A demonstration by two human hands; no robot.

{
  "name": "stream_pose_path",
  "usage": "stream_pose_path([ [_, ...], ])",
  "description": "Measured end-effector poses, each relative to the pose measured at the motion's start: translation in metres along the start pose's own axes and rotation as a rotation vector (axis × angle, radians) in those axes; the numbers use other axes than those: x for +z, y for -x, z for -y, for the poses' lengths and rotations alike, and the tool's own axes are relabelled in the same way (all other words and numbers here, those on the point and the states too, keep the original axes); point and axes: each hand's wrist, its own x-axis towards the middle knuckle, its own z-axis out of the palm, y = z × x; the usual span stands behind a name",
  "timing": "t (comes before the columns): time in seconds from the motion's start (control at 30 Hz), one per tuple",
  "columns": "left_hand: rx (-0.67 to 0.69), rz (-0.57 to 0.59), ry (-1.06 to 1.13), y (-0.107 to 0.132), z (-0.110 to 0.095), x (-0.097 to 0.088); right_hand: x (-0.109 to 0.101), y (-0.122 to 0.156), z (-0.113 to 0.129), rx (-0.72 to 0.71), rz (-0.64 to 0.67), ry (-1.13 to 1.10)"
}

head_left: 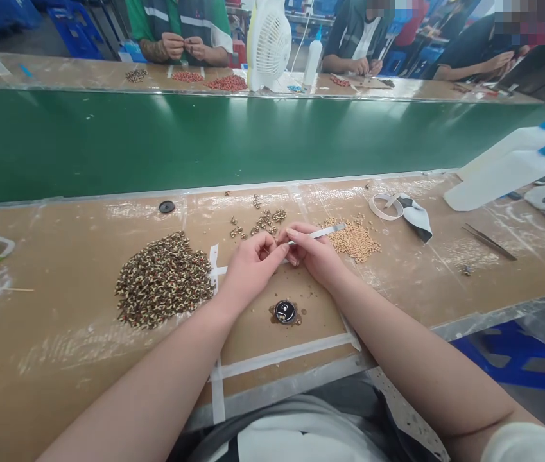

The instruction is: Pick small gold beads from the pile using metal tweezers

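Note:
My left hand [255, 260] is closed in a pinch at the middle of the table; whatever small piece sits in its fingertips is hidden. Touching it, my right hand [318, 253] grips slim metal tweezers [325, 231], their broad end pointing up to the right. Below both hands lies a small black lid [285, 312] with dark liquid and a pale bit in it, wet spots around it. Left of my hands is a big heap of small dark-and-cream pieces [164, 279]. Just beyond my fingers are scattered bronze-coloured pieces [266, 221]; a pile of tan beads [356, 240] lies beside my right hand.
White tape strips [286, 355] mark the tabletop. To the right are a tape roll [386, 206], pointed tweezers [488, 241] and white bottles [498, 179]. A black disc [167, 206] lies at the back left. Across the green belt [180, 141], other people work near a white fan [269, 45].

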Motion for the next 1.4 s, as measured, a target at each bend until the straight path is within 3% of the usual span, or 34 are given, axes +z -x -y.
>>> stream_pose_path([
  [0.37,0.005,-0.006,-0.009,0.004,-0.005,0.004,0.003,0.002,0.000,0.005,-0.026,0.067],
  [0.77,0.032,0.041,-0.162,0.010,-0.006,0.008,0.008,0.008,0.007,-0.014,-0.036,0.242],
  [1.4,0.023,0.035,-0.149,0.008,-0.006,0.006,0.009,0.007,0.008,0.019,-0.043,0.232],
])
